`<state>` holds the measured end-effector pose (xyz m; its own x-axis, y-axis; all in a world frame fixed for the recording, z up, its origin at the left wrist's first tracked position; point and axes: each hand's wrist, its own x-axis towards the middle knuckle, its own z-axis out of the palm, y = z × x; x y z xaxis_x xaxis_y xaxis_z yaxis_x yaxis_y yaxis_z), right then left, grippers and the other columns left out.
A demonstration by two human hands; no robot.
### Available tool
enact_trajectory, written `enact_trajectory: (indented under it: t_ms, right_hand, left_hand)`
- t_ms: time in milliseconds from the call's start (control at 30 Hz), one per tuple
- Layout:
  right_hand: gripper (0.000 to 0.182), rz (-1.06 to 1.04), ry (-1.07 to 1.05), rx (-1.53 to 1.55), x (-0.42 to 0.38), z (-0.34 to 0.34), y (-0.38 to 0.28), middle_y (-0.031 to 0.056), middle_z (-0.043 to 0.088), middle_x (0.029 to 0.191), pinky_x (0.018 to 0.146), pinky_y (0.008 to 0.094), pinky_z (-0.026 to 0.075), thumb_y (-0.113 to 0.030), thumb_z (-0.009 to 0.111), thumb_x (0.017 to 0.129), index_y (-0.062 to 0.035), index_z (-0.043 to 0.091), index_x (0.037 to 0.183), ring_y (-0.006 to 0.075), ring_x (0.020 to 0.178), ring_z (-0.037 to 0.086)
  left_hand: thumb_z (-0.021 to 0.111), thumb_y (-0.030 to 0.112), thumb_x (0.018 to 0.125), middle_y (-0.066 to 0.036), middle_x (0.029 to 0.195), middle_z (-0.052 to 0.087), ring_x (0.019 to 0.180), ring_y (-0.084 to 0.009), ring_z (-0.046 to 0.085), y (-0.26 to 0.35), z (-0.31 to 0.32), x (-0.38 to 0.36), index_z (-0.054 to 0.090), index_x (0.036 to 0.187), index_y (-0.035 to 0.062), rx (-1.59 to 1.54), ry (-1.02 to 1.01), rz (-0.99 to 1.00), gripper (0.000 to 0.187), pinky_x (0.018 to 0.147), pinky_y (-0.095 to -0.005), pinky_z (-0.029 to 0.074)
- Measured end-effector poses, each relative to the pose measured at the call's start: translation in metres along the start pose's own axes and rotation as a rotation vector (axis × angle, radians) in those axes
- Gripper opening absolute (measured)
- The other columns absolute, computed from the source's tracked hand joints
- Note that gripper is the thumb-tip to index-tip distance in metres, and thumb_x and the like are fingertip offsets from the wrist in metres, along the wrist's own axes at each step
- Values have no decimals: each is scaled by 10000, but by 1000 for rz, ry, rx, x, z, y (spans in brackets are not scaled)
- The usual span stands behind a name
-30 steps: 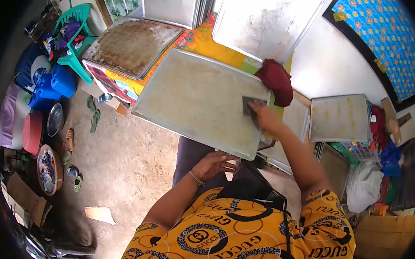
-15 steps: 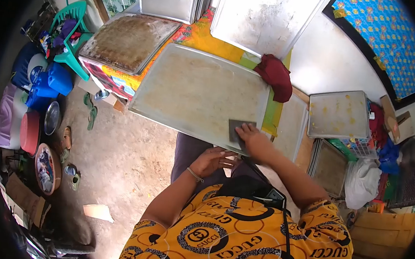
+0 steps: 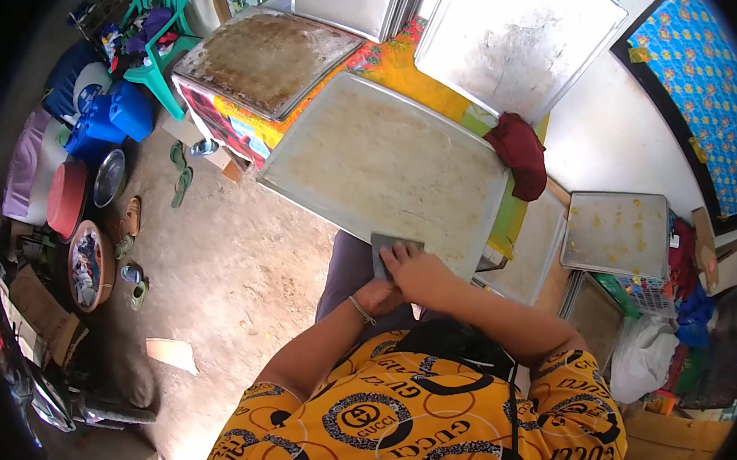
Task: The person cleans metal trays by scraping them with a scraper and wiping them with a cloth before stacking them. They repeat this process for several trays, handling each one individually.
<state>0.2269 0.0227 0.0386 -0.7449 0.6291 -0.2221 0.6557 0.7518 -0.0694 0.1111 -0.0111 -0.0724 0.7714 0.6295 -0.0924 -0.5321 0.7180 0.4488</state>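
Note:
My right hand [image 3: 412, 272] presses a dark grey, flat square sheet [image 3: 384, 246] against the near edge of a large metal tray [image 3: 391, 150], its fingers over the sheet. The tray's surface is dull, with brownish and whitish smears. My left hand [image 3: 378, 298] is at the tray's near rim, just below the sheet and partly behind my right hand; its fingers are hidden. A dark red cloth [image 3: 519, 155] lies bunched over the tray's far right corner.
A browned, crusted tray [image 3: 265, 60] lies on the table at the left. More trays [image 3: 518, 44] lean upright at the back. At right, a yellow-spotted tray [image 3: 616, 233] rests on a basket. A green chair [image 3: 163, 53], blue jugs [image 3: 131, 111] and slippers [image 3: 182, 187] are at left.
My right hand has slid the grey sheet left along the tray's near edge, now over my left hand. The whole view has shifted slightly.

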Motion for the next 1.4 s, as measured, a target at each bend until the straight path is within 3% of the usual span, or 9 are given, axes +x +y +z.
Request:
enact_trajectory:
  t_ms: [267,367,500,600,833,900,1033,1333,1400]
  right_hand:
    - [238,399,211,76,104,-17,172,263,620,933,698,458,512,-114,474,836,25,558,1010,378,816,631]
    - [272,303,-114,89,90,-42,123,264,611,982,733,449,512,-112,490,818,12,545,1053,371,872,626]
    - [299,-102,123,-150,50,0,22,247,580,1091,782,444,511,-132,483,831,-19,519,1106,378,950,606]
    - [260,-83,378,-9,75,5,33,247,619,979,721,476,512,-130,468,847,4,543,1057,384,872,625]
    - [201,349,210,61,160,-38,153,214,645,840,702,463,513,-133,461,859,14,597,878,321,814,648]
    - [241,344,-10,258,150,-30,106,243,633,934,708,475,516,-151,452,873,10,587,989,358,841,642]
    - [333,-162,128,-153,94,0,-6,300,552,1115,759,497,509,-136,460,863,17,511,1154,446,883,609]
    - [242,238,270,119,211,-42,141,225,642,904,690,474,505,-121,419,900,0,602,1002,358,791,640]
    - [268,227,72,122,201,-46,113,220,641,941,719,474,505,-131,427,893,-3,587,1065,361,824,637]
  left_hand:
    - [532,160,892,-181,1234,550,1071,-327,584,2,7,-3,476,1240,-52,24,28,-1,411,945,-440,444]
    - [544,168,890,-167,1223,559,1099,-312,572,2,2,-5,462,1253,-54,32,22,-15,433,949,-434,440]
    - [541,165,890,-177,1272,519,1123,-320,550,1,-1,1,451,1278,-31,-1,0,-31,444,958,-441,423]
    - [519,140,898,-193,1312,483,1103,-333,557,2,3,-3,456,1279,-24,-12,17,-35,420,954,-454,424]
    - [552,180,881,-162,1269,526,1104,-306,558,0,0,-2,461,1275,-27,41,37,-39,454,963,-451,415]
    - [541,162,887,-172,1274,519,1096,-309,561,2,-4,-4,457,1276,-34,50,34,-51,443,974,-466,413]
    - [555,205,890,-155,1235,546,1100,-288,553,0,-2,-1,476,1270,-10,7,13,-7,444,958,-454,421]
    - [557,203,881,-154,1239,545,1082,-273,560,1,-5,-3,451,1287,-16,33,5,0,473,931,-425,433]
    - [555,198,881,-154,1240,545,1077,-271,562,1,-5,-3,454,1285,-15,12,31,16,467,929,-417,433]
